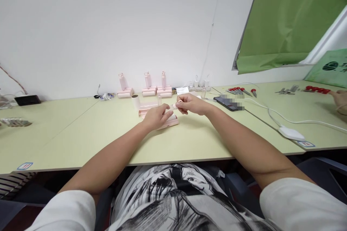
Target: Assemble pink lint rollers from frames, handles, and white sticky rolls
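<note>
Fingertips of my right hand (191,103) are closed in a pinch on a small pink and clear piece (174,106) whose exact kind I cannot make out. My left hand (156,116) meets its other end, with thumb and forefinger around the clear part. Beneath my left hand lies an open pink case, its lower part (169,124) showing at the right and holding a white roll (172,117), like a lint roller. A clear and pink cover (148,107) lies just behind. Beside it stands a white paper roll (135,101) with a dark open end.
Several pink roller sets (148,91) stand along the wall. Right of my hands lie a phone (229,103), a white cable (284,118) and red-handled tools (238,90). Another person's hand (340,100) is at the far right. A coiled cable (106,96) lies to the left.
</note>
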### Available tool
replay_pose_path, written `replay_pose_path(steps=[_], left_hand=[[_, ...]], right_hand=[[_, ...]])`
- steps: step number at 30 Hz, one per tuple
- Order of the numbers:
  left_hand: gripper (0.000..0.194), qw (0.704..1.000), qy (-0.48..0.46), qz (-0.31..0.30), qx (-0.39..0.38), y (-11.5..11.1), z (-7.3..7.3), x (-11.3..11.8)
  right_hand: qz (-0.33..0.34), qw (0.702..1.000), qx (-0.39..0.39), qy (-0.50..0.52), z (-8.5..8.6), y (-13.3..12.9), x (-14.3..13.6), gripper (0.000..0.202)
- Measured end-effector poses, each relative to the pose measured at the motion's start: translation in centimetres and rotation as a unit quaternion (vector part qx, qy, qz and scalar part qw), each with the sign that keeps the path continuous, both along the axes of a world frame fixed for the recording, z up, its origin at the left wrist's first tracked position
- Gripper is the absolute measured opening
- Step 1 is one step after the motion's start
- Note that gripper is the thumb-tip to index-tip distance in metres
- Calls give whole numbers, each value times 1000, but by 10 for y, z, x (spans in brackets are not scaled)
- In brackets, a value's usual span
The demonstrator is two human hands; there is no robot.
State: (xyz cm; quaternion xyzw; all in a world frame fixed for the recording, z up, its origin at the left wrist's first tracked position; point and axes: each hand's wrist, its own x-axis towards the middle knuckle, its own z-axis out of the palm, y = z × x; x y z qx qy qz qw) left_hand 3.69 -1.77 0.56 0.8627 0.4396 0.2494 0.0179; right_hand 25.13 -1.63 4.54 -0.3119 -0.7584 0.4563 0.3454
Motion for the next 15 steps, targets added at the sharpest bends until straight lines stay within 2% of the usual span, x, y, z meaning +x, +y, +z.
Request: replay_pose_path(steps=[4,8,15], left_hand=[[44,1000,6,-16,5,3,-1,-3],[44,999,12,-36,15,4,-3,-4],[45,999,31,-34,5,4,-1,-6]], right_hand=[[-28,999,-1,-22,-4,2,-2,40],[-13,996,3,-85,-8,7,1,44],[-24,975,91,-203,-17,11,0,58]])
